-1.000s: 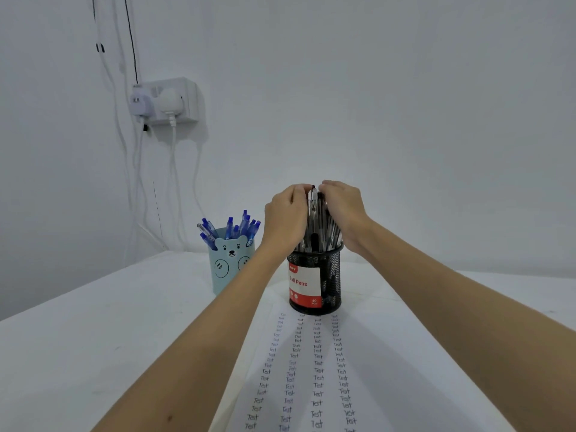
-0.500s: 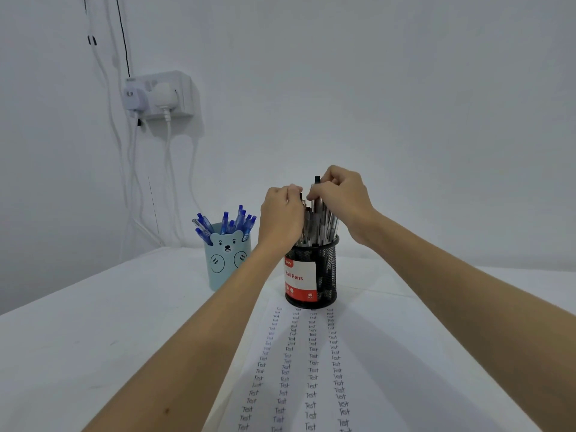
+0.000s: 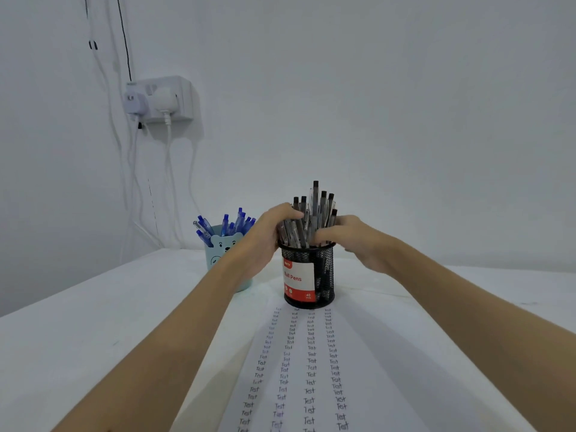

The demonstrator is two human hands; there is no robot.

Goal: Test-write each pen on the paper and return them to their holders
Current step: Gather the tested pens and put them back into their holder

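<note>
Black mesh holder [image 3: 324,275] — crammed with black-capped pens [image 3: 315,213].

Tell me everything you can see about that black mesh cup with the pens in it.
The black mesh cup is a round holder of what looks like wire mesh, standing upright at the far end of the paper. A red and white label on its front reads "Ball Pens". It is packed with clear-barrelled black pens that stick up well above the rim, one taller than the rest. The left hand cups the pens from the left, and the right hand reaches them from the right, just above the rim.
</note>
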